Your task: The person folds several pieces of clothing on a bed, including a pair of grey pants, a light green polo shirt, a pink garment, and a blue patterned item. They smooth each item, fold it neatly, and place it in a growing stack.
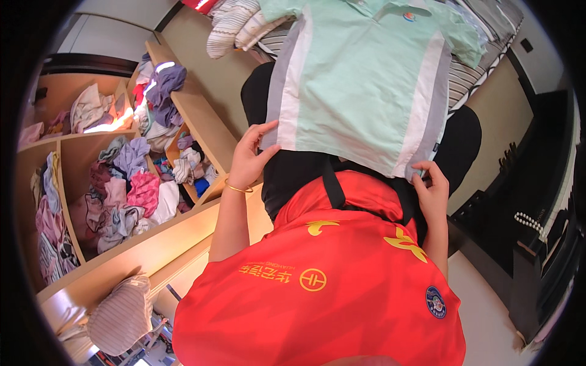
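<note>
A mint-green polo shirt (361, 87) with white and grey side panels lies spread out over my lap and the edge of a bed (462, 82). Its hem points toward me, and its collar lies at the far end. My left hand (254, 148) pinches the left corner of the hem between thumb and fingers. At the opposite corner, my right hand (430, 180) grips the hem the same way. Beneath the shirt are my knees in black trousers (464, 142).
To the left, an open wooden drawer unit (201, 116) has compartments full of crumpled clothes (132, 192). Striped bedding (233, 27) is piled on the bed. A black cabinet (517, 174) with a pearl strand (529, 220) stands at right. A striped fabric item (121, 315) hangs at lower left.
</note>
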Demonstrator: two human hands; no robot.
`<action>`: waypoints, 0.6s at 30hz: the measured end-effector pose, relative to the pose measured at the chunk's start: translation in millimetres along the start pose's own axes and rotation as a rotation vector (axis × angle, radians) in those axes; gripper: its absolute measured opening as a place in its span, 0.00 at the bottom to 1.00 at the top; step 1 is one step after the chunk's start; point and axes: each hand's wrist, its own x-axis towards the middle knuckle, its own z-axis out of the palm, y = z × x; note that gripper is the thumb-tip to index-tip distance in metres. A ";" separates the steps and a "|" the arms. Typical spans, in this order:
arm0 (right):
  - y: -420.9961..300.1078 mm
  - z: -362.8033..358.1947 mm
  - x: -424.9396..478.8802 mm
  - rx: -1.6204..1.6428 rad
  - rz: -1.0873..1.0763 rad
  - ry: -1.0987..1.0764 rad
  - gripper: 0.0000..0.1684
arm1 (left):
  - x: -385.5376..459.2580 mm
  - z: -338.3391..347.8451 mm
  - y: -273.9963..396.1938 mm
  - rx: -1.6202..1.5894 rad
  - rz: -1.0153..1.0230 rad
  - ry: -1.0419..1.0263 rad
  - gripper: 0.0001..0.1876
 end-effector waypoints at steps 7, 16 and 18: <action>16.5 -6.5 -3.6 0.584 -0.130 0.006 0.08 | -4.0 -0.8 -9.1 -0.194 -0.110 0.117 0.14; 23.5 -15.6 -4.0 0.579 -0.035 -0.051 0.10 | -12.6 12.0 0.7 0.104 0.059 0.068 0.36; 23.9 -15.7 -3.2 0.614 -0.001 -0.078 0.10 | -14.1 22.0 12.2 0.329 0.109 0.110 0.35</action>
